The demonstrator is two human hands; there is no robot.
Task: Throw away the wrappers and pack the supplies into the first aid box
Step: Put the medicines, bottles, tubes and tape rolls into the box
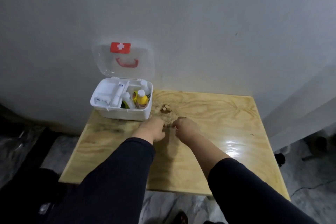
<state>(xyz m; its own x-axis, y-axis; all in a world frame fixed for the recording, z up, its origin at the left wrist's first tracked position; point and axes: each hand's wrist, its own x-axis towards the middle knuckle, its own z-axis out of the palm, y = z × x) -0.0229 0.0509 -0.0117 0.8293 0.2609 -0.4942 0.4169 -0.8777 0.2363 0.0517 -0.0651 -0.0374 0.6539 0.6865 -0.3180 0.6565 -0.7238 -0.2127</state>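
Observation:
The white first aid box (125, 113) stands open at the table's far left corner, its clear lid (101, 60) with a red cross label leaning against the wall. Inside it stand a yellow bottle (142, 98), white bottles and a white tray insert. My left hand (154, 129) and my right hand (185, 126) rest close together on the table just in front and to the right of the box, fingers curled down. Both are blurred. Whether either holds something I cannot tell.
The wooden table (218, 142) has a brown knot or stain (165, 108) just beyond my hands. A grey wall stands right behind the box. Marble floor shows left and below the table, and a grey ledge at the right.

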